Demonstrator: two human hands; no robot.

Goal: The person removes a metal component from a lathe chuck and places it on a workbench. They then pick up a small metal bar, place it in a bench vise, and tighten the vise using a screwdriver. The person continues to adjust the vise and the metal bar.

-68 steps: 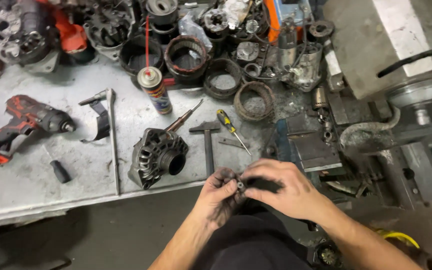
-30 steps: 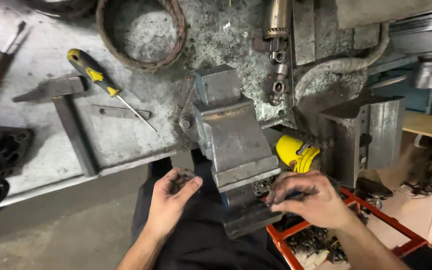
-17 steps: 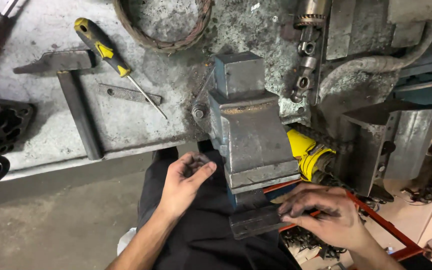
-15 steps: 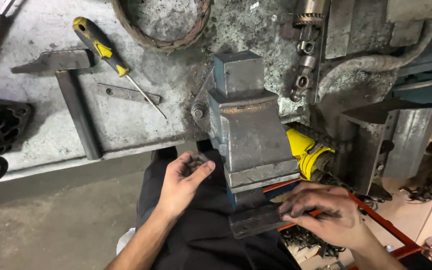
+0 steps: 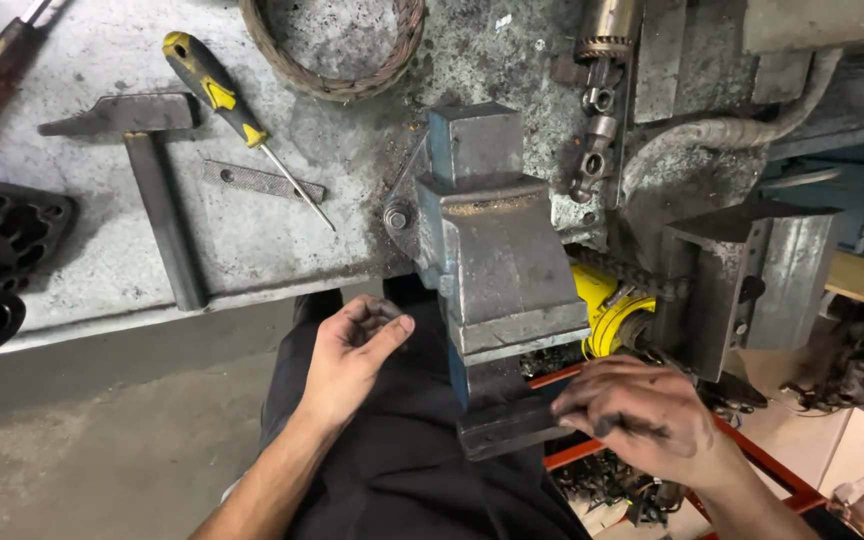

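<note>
Grimy grey workbench (image 5: 102, 270) fills the upper view, seen from above; a blue-grey bench vise (image 5: 497, 260) is bolted at its edge; the left hand (image 5: 352, 355) is curled just beside the vise, a small dark part pinched in its fingertips, the part too hidden to identify; the right hand (image 5: 642, 415) is laid over the vise handle end (image 5: 507, 430), fingers bent around it, how tightly cannot be told; a hammer (image 5: 147, 170), a yellow-black screwdriver (image 5: 222, 95) and a wire coil ring (image 5: 332, 50) lie well apart on the bench.

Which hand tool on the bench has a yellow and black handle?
The screwdriver, right of the hammer. The hammer is plain grey metal throughout.
</note>
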